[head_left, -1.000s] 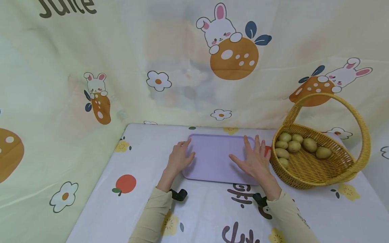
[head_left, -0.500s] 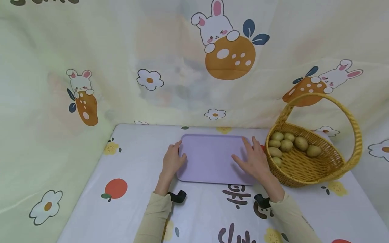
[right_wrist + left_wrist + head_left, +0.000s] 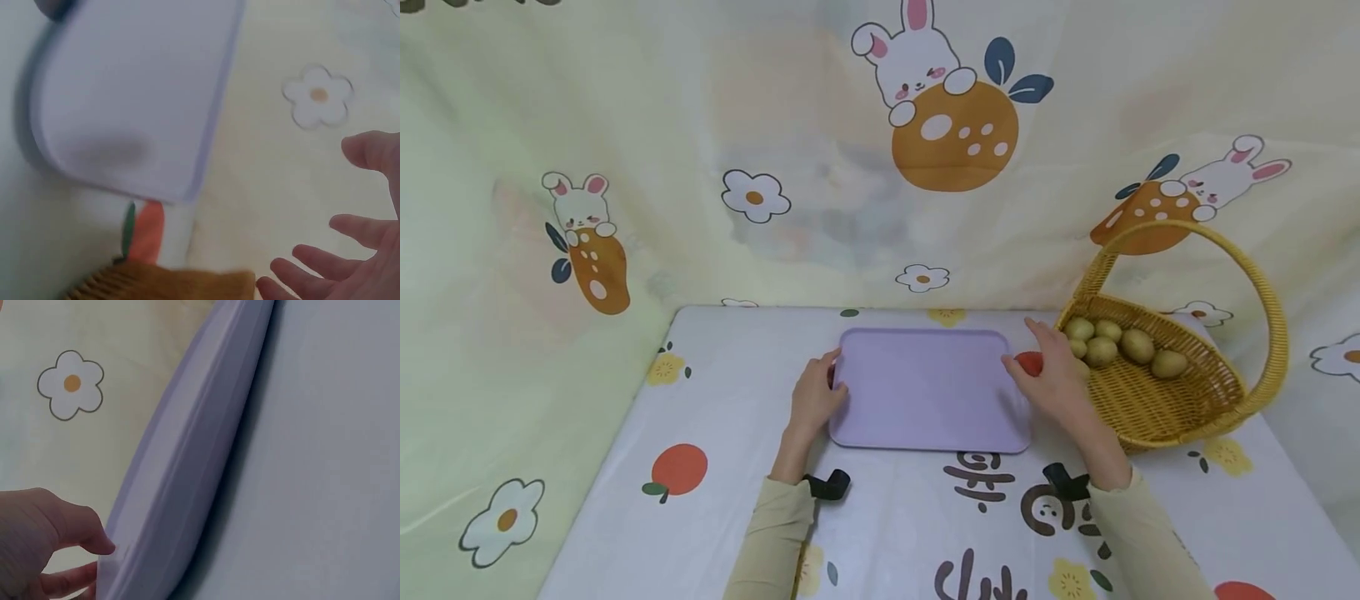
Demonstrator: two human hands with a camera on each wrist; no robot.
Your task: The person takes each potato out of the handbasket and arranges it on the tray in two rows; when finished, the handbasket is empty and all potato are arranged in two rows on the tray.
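A lilac rectangular tray [image 3: 928, 387] lies flat on the table. At its left short side, my left hand [image 3: 808, 400] pinches the rim. In the left wrist view, the thumb [image 3: 94, 534] touches the tray wall [image 3: 181, 450], while the fingers are partly hidden behind it. My right hand [image 3: 1054, 385] hovers between the tray's right side and a yellow wicker basket [image 3: 1150, 412], apart from the tray. Its fingers are spread and hold nothing, as the right wrist view of that hand [image 3: 350, 250] shows. Several potatoes [image 3: 1138, 346] sit in the basket's left part.
The basket's tall arched handle [image 3: 1273, 333] rises at the right. A white tablecloth [image 3: 737, 517] with printed fruit and flowers covers the table. A patterned cloth [image 3: 820, 100] hangs behind and at the sides.
My right hand has moved right, from over the tray to beside the basket. My left hand has settled onto the tray's left rim. The head view has shifted slightly.
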